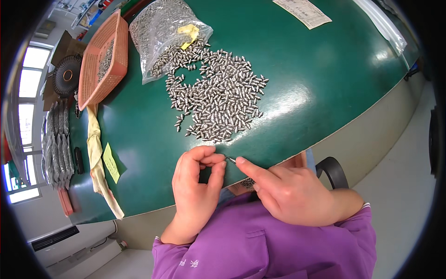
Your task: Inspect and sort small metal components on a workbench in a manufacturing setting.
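My left hand (197,181) is closed in a pinch at the table's near edge, thumb and index fingertips on a small pointed metal part (232,160). Opposite it, my right hand (292,193) reaches in with the index finger stretched out, its tip against the part's other end. The right thumb sits apart from that fingertip; the remaining fingers are curled and partly hidden. Just beyond both hands spreads a pile of similar silver pointed parts (223,97). More of them fill an open clear plastic bag (160,35) behind the pile.
A pink plastic basket (118,69) holding metal parts stands left, near a black fan (68,76). Packed clear bags (58,139), yellowish cloth (95,153) and a yellow note (110,162) lie left. Printed paper (304,12) lies far right. A chair (333,171) stands below the table edge.
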